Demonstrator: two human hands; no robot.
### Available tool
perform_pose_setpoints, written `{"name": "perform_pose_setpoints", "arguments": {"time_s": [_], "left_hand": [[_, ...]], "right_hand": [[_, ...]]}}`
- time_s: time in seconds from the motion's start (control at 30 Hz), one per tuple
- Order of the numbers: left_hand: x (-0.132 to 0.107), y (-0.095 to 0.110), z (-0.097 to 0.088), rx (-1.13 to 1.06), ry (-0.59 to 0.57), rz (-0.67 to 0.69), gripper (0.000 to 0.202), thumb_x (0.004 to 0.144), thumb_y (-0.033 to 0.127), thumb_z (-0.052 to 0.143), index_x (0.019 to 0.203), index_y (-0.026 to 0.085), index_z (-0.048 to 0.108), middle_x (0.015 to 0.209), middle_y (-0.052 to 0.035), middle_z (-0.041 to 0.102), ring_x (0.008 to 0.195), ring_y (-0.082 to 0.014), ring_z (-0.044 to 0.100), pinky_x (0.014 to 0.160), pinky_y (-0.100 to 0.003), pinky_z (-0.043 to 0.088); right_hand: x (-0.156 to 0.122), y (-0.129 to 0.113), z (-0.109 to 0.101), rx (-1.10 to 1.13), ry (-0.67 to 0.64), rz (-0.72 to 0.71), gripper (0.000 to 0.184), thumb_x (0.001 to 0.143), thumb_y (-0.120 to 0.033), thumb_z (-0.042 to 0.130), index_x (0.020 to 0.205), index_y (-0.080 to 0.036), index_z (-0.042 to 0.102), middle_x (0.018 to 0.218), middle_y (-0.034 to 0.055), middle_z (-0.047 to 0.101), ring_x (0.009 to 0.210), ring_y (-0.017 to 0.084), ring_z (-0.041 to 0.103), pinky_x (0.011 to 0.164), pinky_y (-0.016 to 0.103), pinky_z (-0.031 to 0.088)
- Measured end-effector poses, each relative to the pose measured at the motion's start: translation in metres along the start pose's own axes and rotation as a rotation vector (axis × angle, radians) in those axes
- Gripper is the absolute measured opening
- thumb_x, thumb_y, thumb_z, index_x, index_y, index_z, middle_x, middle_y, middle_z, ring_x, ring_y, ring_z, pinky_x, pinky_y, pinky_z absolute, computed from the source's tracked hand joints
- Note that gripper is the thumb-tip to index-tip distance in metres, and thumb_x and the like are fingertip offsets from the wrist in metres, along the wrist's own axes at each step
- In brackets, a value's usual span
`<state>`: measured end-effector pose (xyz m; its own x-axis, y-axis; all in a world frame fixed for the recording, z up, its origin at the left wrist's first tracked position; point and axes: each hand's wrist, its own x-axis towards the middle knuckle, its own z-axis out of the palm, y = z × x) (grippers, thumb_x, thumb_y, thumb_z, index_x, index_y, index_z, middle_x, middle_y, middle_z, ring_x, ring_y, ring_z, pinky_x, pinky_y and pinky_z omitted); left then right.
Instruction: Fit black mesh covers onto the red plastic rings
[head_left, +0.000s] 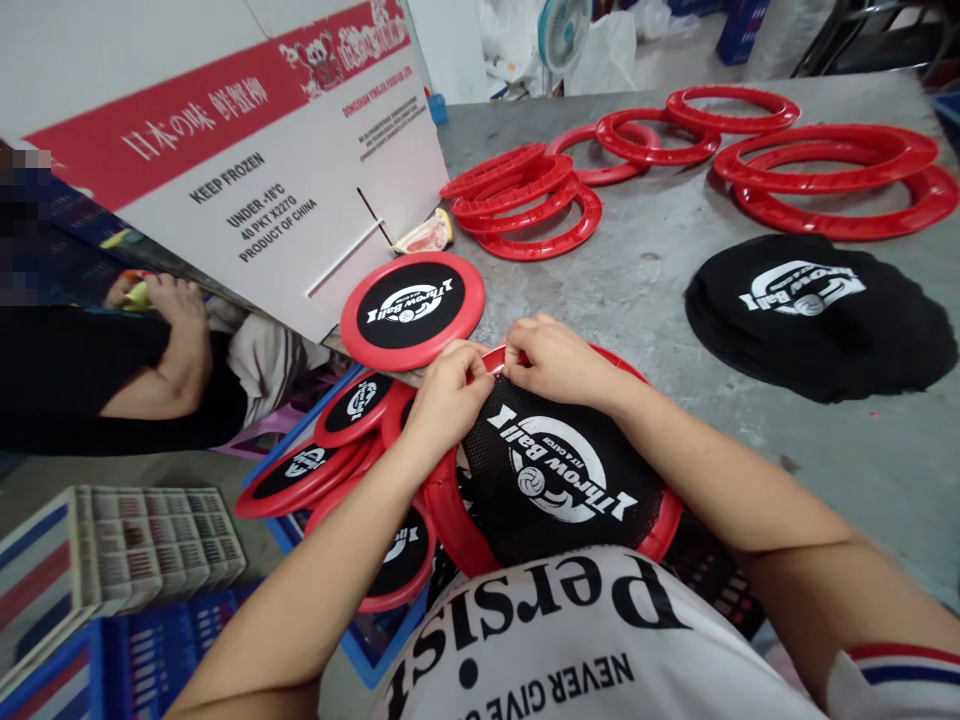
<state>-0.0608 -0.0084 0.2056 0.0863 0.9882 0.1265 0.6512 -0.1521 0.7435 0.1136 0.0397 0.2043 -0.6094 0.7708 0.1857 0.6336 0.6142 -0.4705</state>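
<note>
Both hands work at the far rim of a red plastic ring [666, 522] resting against my body. Black printed mesh fabric [570, 470] lies across this ring, with a gap of bare ring along its left side. My left hand [452, 392] pinches the fabric's edge at the rim. Close beside it, my right hand [559, 362] pinches the same edge, fingers curled. Just beyond my left hand lies a covered red disc [411, 308] with the white print facing up. To the right, a pile of loose black fabric circles [817, 320] sits on the table.
Bare red rings [525, 190] overlap at the back of the grey table [630, 275], with more at far right. A large white carton [300, 180] stands at left. Below, a blue crate [375, 665] holds several covered discs [360, 405]. Another person's arm [176, 350] shows beyond the carton.
</note>
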Motion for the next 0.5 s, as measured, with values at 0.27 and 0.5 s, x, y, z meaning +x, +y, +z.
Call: {"name": "perform_pose_setpoints", "arguments": {"time_s": [0.27, 0.5], "left_hand": [[0.001, -0.006, -0.003, 0.106, -0.165, 0.006, 0.015, 0.077, 0.029, 0.064, 0.072, 0.022, 0.052, 0.107, -0.0051, 0.062, 0.111, -0.0248, 0.06, 0.101, -0.041, 0.047], [-0.013, -0.002, -0.01, 0.099, -0.145, 0.039, 0.021, 0.072, 0.019, 0.065, 0.09, 0.024, 0.054, 0.129, -0.0056, 0.06, 0.122, -0.0252, 0.059, 0.108, -0.044, 0.044]], "right_hand": [[0.003, 0.004, -0.002, 0.004, -0.069, 0.059, 0.013, 0.089, -0.015, 0.052, 0.082, -0.016, 0.063, 0.091, 0.0084, 0.066, 0.087, 0.021, 0.054, 0.083, 0.032, 0.039], [0.001, 0.01, -0.015, 0.136, -0.123, 0.016, 0.022, 0.082, -0.01, 0.056, 0.099, -0.018, 0.067, 0.103, 0.0058, 0.068, 0.1, 0.023, 0.056, 0.091, 0.034, 0.039]]}}
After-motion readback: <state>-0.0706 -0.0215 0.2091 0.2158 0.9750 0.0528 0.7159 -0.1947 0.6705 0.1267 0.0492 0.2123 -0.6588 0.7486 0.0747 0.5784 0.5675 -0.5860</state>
